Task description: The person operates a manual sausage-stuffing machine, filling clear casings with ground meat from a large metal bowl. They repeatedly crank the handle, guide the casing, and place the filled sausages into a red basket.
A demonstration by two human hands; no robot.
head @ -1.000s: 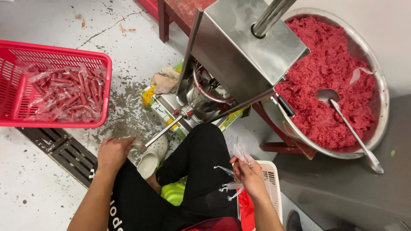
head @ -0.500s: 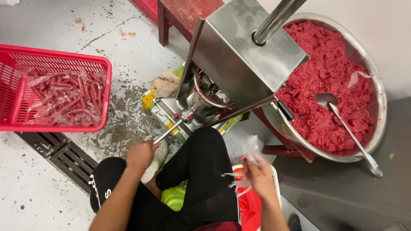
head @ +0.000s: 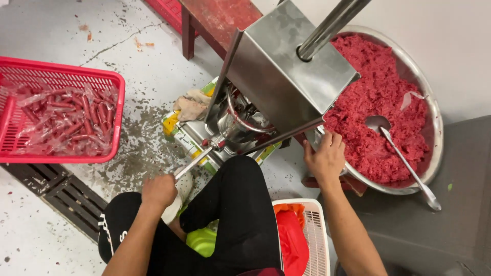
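The left hand [head: 159,191] sits at about seven o'clock from the stainless sausage stuffer [head: 279,82], its fingers curled shut around the tip of the thin metal nozzle [head: 193,164] that juts from the machine's lower front. Whether a casing lies under the grip cannot be told, as the fist covers the tube's end. The right hand [head: 325,159], at five o'clock from the stuffer, presses against the machine's lower right corner with its fingers together and bent over the edge (what they clasp there is hidden behind the housing).

The stuffer stands in the middle of the view, tilted, with a steel shaft [head: 332,25] rising from its top. At three o'clock from it a wide metal basin [head: 434,138] holds red minced meat [head: 373,112] with a ladle [head: 401,156] resting in it. At nine o'clock a red plastic basket [head: 118,102] on the floor holds filled sausages in clear wrap [head: 61,120]. Near six o'clock, beside the person's black-clad knee [head: 240,204], stands a white basket [head: 319,240] with red plastic inside. A floor drain grate [head: 56,191] lies at eight o'clock.
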